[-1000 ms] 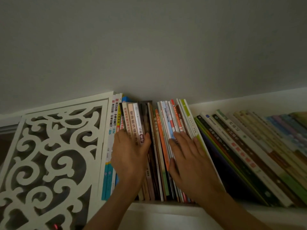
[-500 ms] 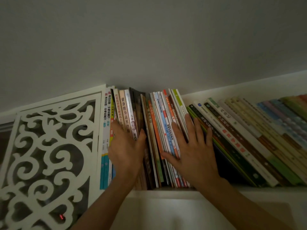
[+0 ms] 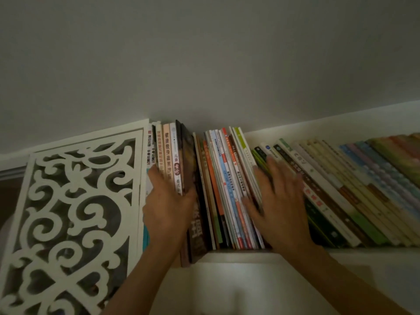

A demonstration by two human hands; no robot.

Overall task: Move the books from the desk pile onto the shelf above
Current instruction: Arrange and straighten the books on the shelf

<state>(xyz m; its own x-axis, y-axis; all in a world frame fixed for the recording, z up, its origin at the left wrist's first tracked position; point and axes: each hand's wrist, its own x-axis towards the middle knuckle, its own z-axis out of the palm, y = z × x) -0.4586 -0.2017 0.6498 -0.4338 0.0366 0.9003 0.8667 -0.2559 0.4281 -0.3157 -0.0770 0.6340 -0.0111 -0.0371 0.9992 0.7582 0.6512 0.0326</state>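
Observation:
A row of books stands on the white shelf (image 3: 250, 254). My left hand (image 3: 168, 208) grips the left group of books (image 3: 169, 151), fingers over their spines and thumb round a dark book (image 3: 196, 226) whose lower end juts past the shelf's front edge. Thin colourful books (image 3: 223, 183) stand upright in the middle. My right hand (image 3: 280, 201), blurred, lies flat with spread fingers on the spines of the leaning books (image 3: 329, 185) to the right, its thumb against the thin ones. The desk pile is out of view.
A white carved side panel (image 3: 68, 201) closes the shelf's left end, right beside the left group of books. Bare grey wall (image 3: 204, 64) rises behind the row. More pale books (image 3: 381, 164) lean further to the right.
My right hand has slid to the right, from the thin colourful books onto the leaning ones. My left hand stays on the left group, and the dark book now sticks out further forward.

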